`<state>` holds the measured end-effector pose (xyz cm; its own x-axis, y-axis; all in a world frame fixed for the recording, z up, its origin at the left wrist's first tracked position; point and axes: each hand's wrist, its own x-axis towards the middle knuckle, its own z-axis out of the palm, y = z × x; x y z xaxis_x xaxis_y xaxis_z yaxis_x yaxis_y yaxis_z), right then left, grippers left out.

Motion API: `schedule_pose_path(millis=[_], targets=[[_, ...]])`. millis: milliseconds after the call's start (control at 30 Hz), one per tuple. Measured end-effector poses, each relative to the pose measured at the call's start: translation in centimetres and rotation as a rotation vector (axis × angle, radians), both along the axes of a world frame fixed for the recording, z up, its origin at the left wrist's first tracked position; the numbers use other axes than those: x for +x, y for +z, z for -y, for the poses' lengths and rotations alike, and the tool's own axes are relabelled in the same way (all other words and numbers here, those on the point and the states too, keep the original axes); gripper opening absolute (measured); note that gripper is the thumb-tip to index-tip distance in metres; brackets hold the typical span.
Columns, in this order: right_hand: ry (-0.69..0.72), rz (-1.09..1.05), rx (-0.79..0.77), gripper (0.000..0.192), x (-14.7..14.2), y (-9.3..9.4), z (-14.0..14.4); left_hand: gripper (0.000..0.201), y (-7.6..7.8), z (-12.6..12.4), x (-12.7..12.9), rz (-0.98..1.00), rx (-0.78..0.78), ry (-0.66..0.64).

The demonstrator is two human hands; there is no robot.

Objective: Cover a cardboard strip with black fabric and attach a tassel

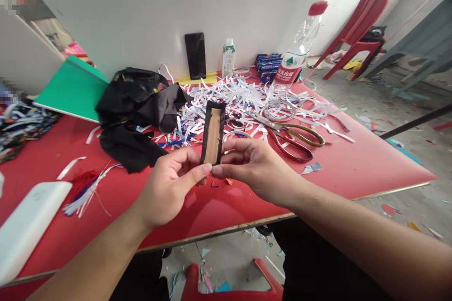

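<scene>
I have the cardboard strip (213, 133), a narrow brown piece edged in black fabric, held upright above the near part of the red table (353, 169), pinched at its lower end from both sides. My left hand (169, 188) closes thumb and forefinger on the strip's lower left corner; my right hand (252, 167) grips the lower right, fingers curled narrow around it. To do this well, I judge I should keep both pinches low and light so the black border stays flat and visible, not creased. Just behind the strip lie white paper shreds (247, 99); right of it the scissors (293, 134); left of it crumpled black cloth (137, 103).
</scene>
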<state>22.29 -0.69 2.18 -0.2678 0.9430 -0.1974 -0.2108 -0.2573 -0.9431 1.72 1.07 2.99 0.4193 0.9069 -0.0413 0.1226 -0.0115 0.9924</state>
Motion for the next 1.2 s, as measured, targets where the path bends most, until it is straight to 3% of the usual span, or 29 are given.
schedule_pose_path(millis=[133,400,633,833,1067,1200], targets=[[0.065,0.025,0.003,0.03,0.2,0.0,-0.1,0.027,-0.7,0.0,0.1,0.066,-0.135,0.029],[0.036,0.027,0.048,0.041,0.1,-1.0,-0.2,0.033,-0.9,0.7,1.3,0.064,-0.212,0.195],[0.015,-0.018,0.068,0.042,0.1,-0.1,-0.3,0.031,-1.0,0.2,0.5,0.117,-0.144,0.046],[0.003,-0.006,0.012,0.038,0.4,-0.1,-0.3,0.046,-0.7,0.0,0.1,-0.1,0.03,-0.142],[0.133,0.039,0.088,0.024,0.8,-0.3,-0.2,0.054,-1.3,0.6,0.1,-0.188,0.063,-0.171],[0.127,0.001,0.134,0.029,0.9,-0.7,-0.1,0.053,-1.9,0.6,0.0,-0.172,0.086,-0.165]])
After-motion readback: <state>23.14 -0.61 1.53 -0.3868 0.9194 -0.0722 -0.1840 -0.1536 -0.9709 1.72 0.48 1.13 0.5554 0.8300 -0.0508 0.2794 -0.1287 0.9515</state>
